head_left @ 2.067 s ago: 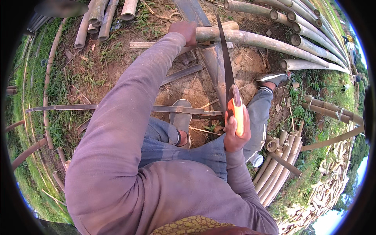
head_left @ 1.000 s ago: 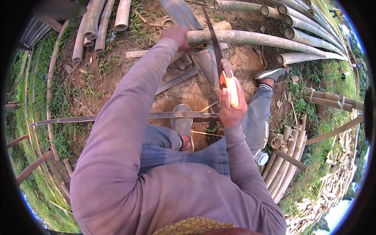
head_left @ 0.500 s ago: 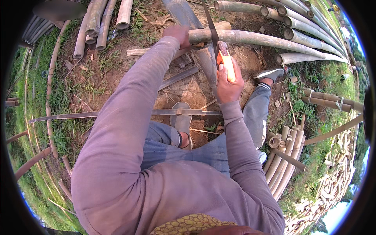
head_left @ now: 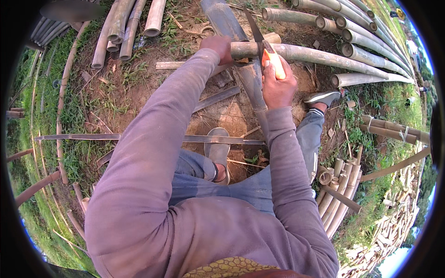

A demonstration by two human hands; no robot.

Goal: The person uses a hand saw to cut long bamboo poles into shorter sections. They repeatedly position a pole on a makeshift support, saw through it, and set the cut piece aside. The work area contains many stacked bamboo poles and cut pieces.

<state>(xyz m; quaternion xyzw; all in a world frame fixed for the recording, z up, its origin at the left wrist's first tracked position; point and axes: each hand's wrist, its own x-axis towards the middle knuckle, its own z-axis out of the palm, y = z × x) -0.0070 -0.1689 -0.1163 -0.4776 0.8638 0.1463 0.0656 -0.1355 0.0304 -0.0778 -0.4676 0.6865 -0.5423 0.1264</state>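
My right hand (head_left: 280,86) is wrapped round the orange and pale handle of a handsaw (head_left: 253,27), whose dark blade crosses a bamboo pole (head_left: 320,55) close to its left end. Gripping that left end of the pole is my left hand (head_left: 216,48), closed, with its fingers partly hidden from above. Beneath the pole, a dark beam (head_left: 252,83) slants from the top of the view toward my legs. The pole stretches away to the right. How deep the blade sits in the bamboo, I cannot tell.
Several bamboo poles (head_left: 371,58) lie stacked at the far right, others (head_left: 132,32) at the far left. A dark flat bar (head_left: 92,136) lies crosswise by my left shoe (head_left: 217,150). Short bamboo pieces (head_left: 340,190) stand bundled right of my leg, beyond which bamboo scraps (head_left: 389,227) are heaped.
My right hand and the saw have moved up and away from me, so more of the handle now reaches the pole. My left hand keeps its hold on the pole's end. The whole view has shifted slightly.
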